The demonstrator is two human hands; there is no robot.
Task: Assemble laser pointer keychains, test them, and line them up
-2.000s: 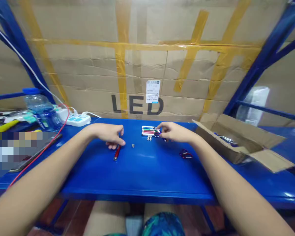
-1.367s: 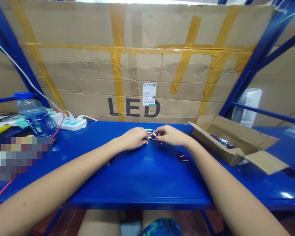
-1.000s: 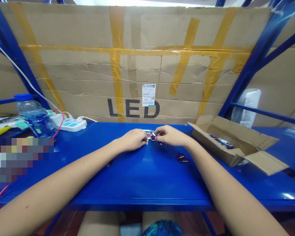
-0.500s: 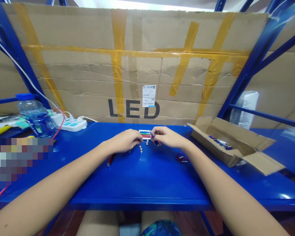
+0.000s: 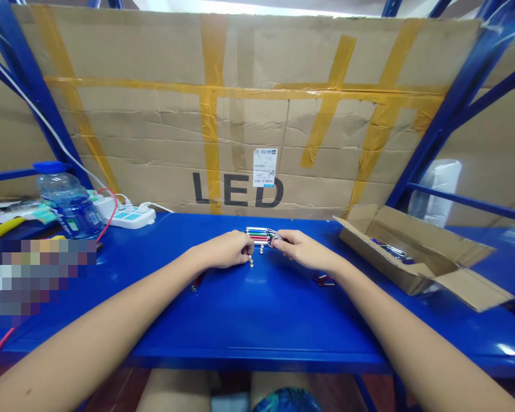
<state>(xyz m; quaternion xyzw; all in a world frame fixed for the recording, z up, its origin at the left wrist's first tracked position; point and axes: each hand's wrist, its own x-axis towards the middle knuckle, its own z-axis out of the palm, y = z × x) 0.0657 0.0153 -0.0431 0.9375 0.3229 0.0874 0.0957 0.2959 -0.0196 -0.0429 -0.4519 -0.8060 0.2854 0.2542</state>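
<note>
My left hand [image 5: 228, 250] rests on the blue table [image 5: 257, 320] with its fingers curled. Its fingertips pinch down beside a small silver round piece [image 5: 251, 262]. My right hand [image 5: 299, 248] is closed in a pinch on a small keychain light, mostly hidden by the fingers. Between and just behind the hands lies a row of coloured keychain lights [image 5: 258, 233] side by side. A red keychain light [image 5: 195, 282] lies partly under my left forearm. Red carabiner clips [image 5: 324, 280] lie by my right wrist.
An open cardboard box [image 5: 412, 257] with more parts stands at the right. A water bottle [image 5: 70, 201] and a white power strip [image 5: 129, 216] with a red cable sit at the left. A large taped cardboard sheet marked LED [image 5: 240, 143] closes the back.
My left hand left the red light and moved right to the small silver pieces. It drew one piece toward me. My right hand stayed by the row, still pinching.
</note>
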